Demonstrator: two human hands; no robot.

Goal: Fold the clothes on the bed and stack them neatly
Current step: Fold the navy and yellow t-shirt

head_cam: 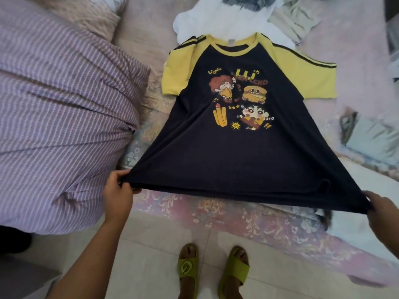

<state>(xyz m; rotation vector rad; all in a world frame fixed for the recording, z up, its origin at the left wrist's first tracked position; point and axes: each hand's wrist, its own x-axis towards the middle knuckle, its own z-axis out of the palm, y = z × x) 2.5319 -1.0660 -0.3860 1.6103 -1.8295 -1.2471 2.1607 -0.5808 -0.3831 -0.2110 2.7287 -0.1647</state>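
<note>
My left hand (117, 190) and right hand (381, 209) pinch the hem corners of the navy, yellow-sleeved shirt (226, 147), stretched flat beyond the bed (216, 210) edge.

The T-shirt (226, 147) is dark navy with yellow sleeves and neckband, dark stripes along the shoulders, and a cartoon print in yellow, orange and red-brown on the chest. Left of the T-shirt, the quilt (60, 117) is lilac with thin white stripes. Under the T-shirt, the bed sheet (216, 210) is pink with a floral pattern. Beyond its collar lies a white garment (216, 20). Below its hem, the sandals (212, 268) are lime green on pale floor tiles (151, 255).
</note>
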